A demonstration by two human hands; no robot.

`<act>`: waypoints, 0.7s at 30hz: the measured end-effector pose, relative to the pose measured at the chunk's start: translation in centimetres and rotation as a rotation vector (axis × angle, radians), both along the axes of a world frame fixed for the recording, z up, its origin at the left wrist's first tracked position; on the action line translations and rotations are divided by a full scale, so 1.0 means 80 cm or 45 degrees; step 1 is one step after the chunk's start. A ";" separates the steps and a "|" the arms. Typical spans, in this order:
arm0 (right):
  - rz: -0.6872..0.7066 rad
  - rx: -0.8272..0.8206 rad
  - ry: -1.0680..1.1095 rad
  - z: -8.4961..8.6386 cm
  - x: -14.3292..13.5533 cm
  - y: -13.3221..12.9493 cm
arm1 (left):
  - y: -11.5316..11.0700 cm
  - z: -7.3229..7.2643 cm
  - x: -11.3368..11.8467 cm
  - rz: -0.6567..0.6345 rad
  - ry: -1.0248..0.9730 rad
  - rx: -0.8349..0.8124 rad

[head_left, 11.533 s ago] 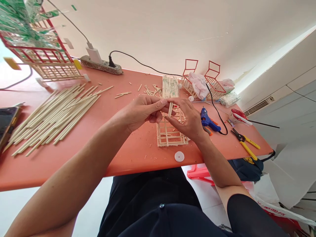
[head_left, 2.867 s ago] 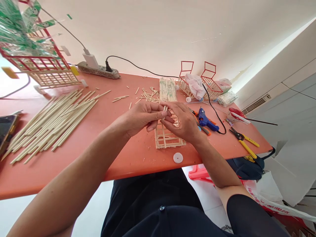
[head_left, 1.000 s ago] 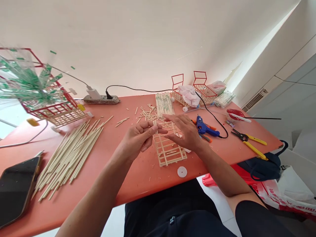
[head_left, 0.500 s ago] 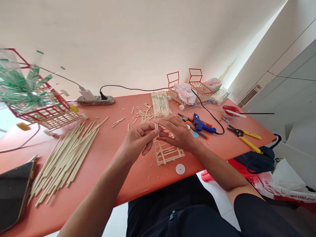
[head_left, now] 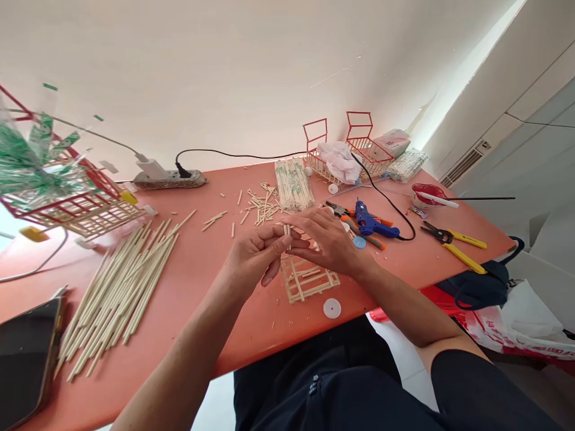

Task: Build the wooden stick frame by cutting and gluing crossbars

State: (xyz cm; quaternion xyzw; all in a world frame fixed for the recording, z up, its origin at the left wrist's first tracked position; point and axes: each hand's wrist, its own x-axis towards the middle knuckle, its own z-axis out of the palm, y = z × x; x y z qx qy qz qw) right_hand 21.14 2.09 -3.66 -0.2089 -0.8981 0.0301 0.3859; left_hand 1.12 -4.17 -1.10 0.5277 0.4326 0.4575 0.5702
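Pinching the short wooden sticks [head_left: 287, 230] at mid-frame, your left hand [head_left: 256, 254] has them clamped. Your right hand [head_left: 326, 238], spread wider a second ago, now brackets their ends, seemingly steadying them; its grip is unclear.

Your right hand [head_left: 330, 242], a second ago spread just beside your left hand's [head_left: 250, 258] grip, has closed in, fingertips now touching the short sticks [head_left: 287, 231] there.
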 end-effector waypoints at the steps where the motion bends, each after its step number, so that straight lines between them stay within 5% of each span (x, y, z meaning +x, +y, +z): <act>1: 0.015 0.011 0.010 0.000 0.000 0.000 | 0.000 0.000 0.000 -0.003 -0.004 0.003; 14: 0.044 -0.150 0.105 0.012 0.012 0.003 | -0.003 0.001 0.004 0.169 0.075 0.038; 21: -0.088 -0.160 0.334 0.028 0.030 0.013 | 0.007 -0.009 -0.011 0.018 -0.054 0.056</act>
